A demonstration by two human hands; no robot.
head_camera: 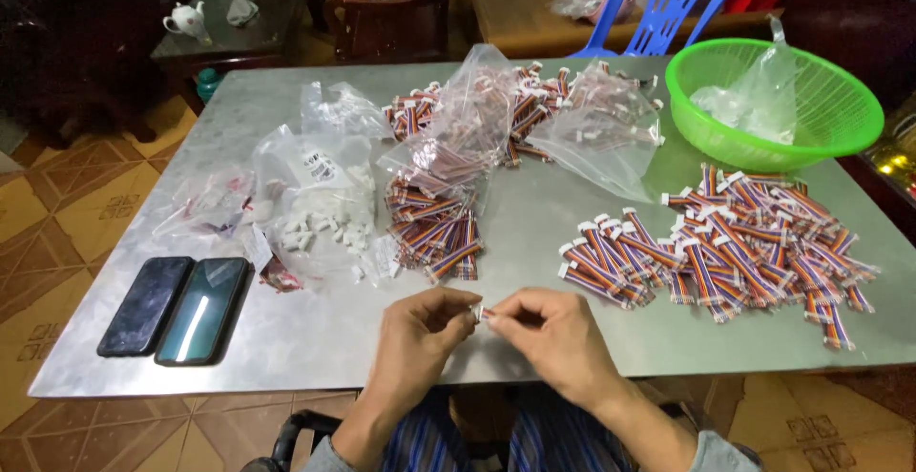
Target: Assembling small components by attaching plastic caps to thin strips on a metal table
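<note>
My left hand (417,341) and my right hand (557,336) meet over the near edge of the metal table (286,348). Between their fingertips they pinch one small ribbon cable with a white connector (480,313). The left fingers grip the white connector end; the right fingers hold the coloured wires. A pile of multicoloured ribbon cables (733,246) lies to the right of my hands. Another bundle of cables (434,229) lies just beyond them, partly inside a clear plastic bag.
Two dark phones (176,307) lie at the near left. Clear bags with white connectors (324,214) and more cables (520,109) fill the table's middle. A green plastic basket (840,100) holding a clear bag stands far right. Chairs and a low table stand beyond.
</note>
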